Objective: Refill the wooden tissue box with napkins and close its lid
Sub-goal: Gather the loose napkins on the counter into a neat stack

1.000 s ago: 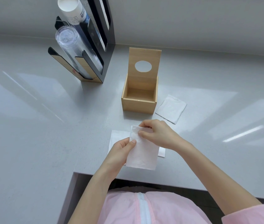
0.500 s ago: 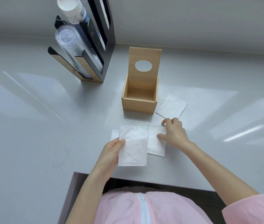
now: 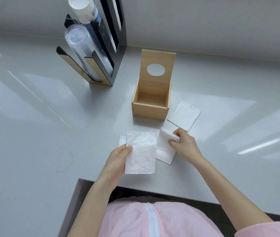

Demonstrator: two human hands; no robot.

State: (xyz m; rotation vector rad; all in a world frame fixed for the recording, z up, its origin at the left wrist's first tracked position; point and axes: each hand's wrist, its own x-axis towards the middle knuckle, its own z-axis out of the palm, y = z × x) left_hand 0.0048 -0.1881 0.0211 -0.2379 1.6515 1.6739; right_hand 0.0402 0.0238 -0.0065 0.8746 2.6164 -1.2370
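Observation:
The wooden tissue box [image 3: 149,110] stands in the middle of the counter with nothing inside it. Its lid [image 3: 157,61], with an oval hole, stands upright at the back. My left hand [image 3: 118,157] holds a folded white napkin [image 3: 141,153] by its left edge, just above the counter. My right hand [image 3: 184,144] pinches the top corner of a second napkin [image 3: 165,148] and lifts it off the counter. A third napkin [image 3: 183,115] lies flat to the right of the box. Another napkin's corner [image 3: 122,141] shows under the held one.
A black and wood cup dispenser [image 3: 101,53] stands at the back left, holding clear plastic cups [image 3: 79,43] and white paper cups [image 3: 82,7]. The grey counter's front edge [image 3: 153,187] runs just below my hands. A wall closes off the back.
My right hand let go of the first napkin, moved right and took hold of the second napkin's corner. My left hand kept the first napkin and shifted it slightly left.

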